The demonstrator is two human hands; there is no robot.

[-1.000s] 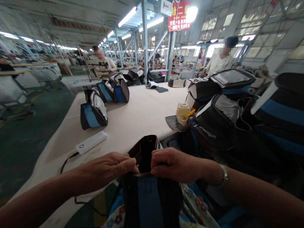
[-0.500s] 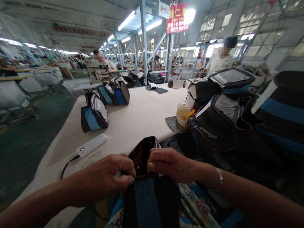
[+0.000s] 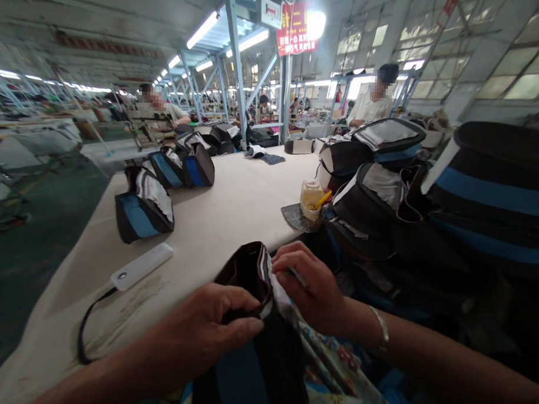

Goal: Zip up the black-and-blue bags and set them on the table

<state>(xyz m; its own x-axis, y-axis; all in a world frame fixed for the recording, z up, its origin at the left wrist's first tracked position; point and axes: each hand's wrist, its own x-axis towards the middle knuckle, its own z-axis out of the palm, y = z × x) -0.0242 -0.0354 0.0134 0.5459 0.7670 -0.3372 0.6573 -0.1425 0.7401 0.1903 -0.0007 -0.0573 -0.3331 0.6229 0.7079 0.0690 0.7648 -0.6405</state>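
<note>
A dark bag (image 3: pixel 241 372) with a blue centre panel stands in my lap, its brown-lined mouth facing up. My left hand (image 3: pixel 221 318) is closed on the near rim, thumb outside and fingers over the edge. At the right side of the mouth, my right hand (image 3: pixel 308 286) has its bent fingertips together at the edge, where a white lining layer (image 3: pixel 265 266) shows. The bag's lower part runs out of view at the bottom.
On the pale table (image 3: pixel 225 212) lie a white power bank (image 3: pixel 142 266) with a black cable and several blue-and-black bags (image 3: pixel 140 212). A glue jar (image 3: pixel 311 197) with a yellow-handled tool stands on a dark slab. More bags (image 3: pixel 495 180) are piled at right. Two people work beyond.
My left hand has moved right along the rim. My right hand has shifted from inside the mouth to its outer right edge, exposing the white lining. The view has turned slightly right.
</note>
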